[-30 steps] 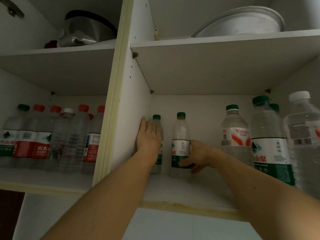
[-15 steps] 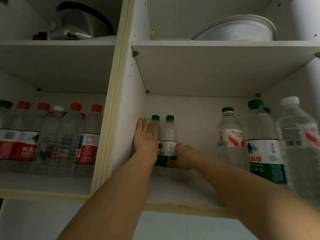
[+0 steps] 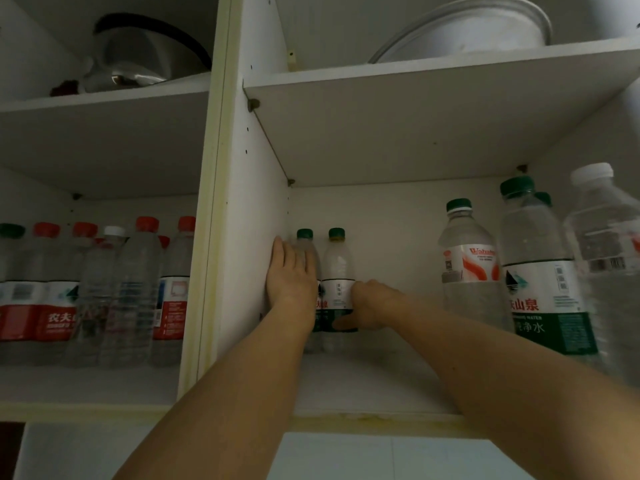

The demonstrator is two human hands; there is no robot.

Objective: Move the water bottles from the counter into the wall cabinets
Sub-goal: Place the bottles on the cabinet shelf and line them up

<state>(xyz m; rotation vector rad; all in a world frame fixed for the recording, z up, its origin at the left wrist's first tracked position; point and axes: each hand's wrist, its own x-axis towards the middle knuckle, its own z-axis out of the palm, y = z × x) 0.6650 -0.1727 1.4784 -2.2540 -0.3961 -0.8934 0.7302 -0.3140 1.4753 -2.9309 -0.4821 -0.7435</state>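
Our left hand [image 3: 291,277] lies flat, open against one bottle [image 3: 309,251]; our right hand [image 3: 372,308] wraps its neighbour [image 3: 337,271] at 3 o'clock, back-left of the shelf [image 3: 363,386]. A hard shove could topple both

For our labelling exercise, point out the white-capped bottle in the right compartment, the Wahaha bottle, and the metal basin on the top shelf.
white-capped bottle [image 3: 604,258], head view, on its clear upper body.
Wahaha bottle [image 3: 469,263], head view, on its label.
metal basin [image 3: 485,27], head view, on its side wall.
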